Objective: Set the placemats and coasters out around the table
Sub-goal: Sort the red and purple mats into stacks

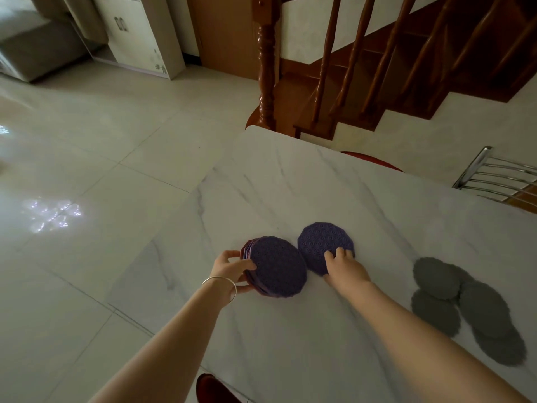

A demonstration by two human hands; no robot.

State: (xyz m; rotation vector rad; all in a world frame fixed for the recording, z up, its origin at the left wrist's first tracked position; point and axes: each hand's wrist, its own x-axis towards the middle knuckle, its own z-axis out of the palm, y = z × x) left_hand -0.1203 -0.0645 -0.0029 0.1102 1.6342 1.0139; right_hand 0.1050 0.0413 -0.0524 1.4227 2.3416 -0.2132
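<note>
Right grip [344,264]: fingers spread flat, pressing one purple placemat [324,245] onto the tabletop [290,184]. Left grip [232,270]: pinching the tilted purple stack [276,270] at its 9 o'clock edge. Best to slide the single mat toward 12 o'clock, square to the edge, before lifting off. Grey coasters [465,303] heaped at 3 o'clock, still to spread.

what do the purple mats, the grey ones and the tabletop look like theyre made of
Single purple mat: likely silicone or soft rubber, matte, with a moulded geometric relief. Grey mats: perhaps felt or silicone, flat matte with wavy edges; too dim to tell. Table: marble or marble-look slab, white with grey veins, smooth low sheen.
</note>
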